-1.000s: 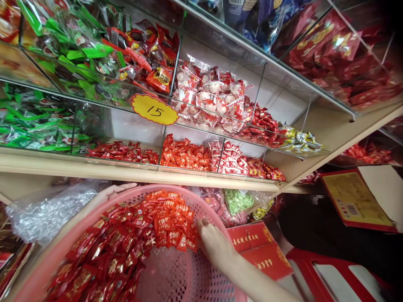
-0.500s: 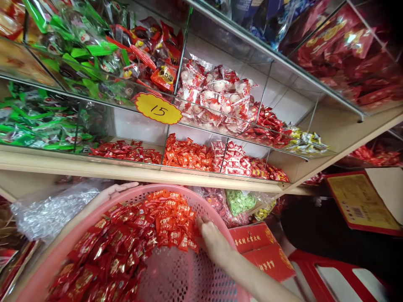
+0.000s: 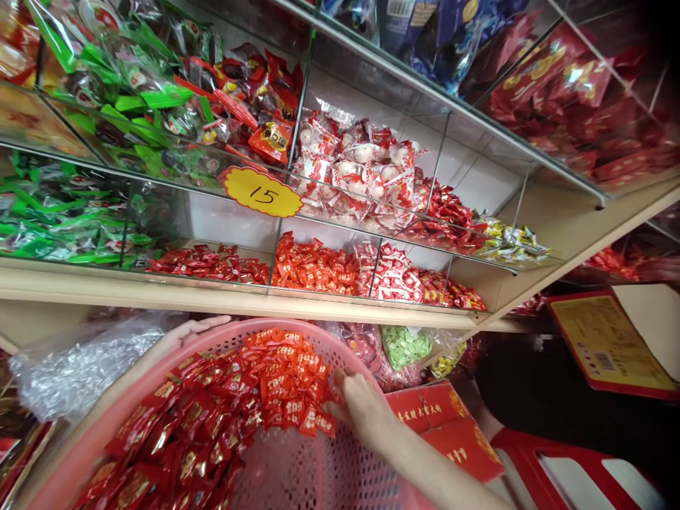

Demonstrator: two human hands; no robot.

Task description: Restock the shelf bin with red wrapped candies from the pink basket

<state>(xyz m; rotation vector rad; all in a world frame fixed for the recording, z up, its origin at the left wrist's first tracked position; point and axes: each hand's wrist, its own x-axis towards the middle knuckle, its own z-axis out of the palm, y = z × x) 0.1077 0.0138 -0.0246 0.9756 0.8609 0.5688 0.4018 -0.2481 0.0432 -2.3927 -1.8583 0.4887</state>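
A pink perforated plastic basket point(image 3: 361, 358) fills the lower middle of the view. Dark red wrapped candies point(image 3: 185, 425) cover its left side, and brighter orange-red wrapped candies point(image 3: 290, 379) are heaped at its far side. My left hand point(image 3: 199, 329) lies along the outside of the far-left rim, fingers stretched out, with the forearm against the basket's side. Inside the basket, my right hand point(image 3: 357, 405) is at the right edge of the orange-red heap. Its thumb and fingers are apart and touch the candies; the fingertips are partly hidden.
Clear-fronted shelf bins point(image 3: 319, 265) of wrapped candies run above the basket, with a yellow price tag point(image 3: 263, 192) reading 15. A clear plastic bag point(image 3: 90, 361) lies at left. Red boxes point(image 3: 446, 425), a red stool point(image 3: 552, 460) and a bag of green candies point(image 3: 406, 345) are at right.
My right hand's thumb and fingers have spread apart beside the orange-red candies, and a few candies at the heap's edge have shifted. The whole view has tilted slightly.
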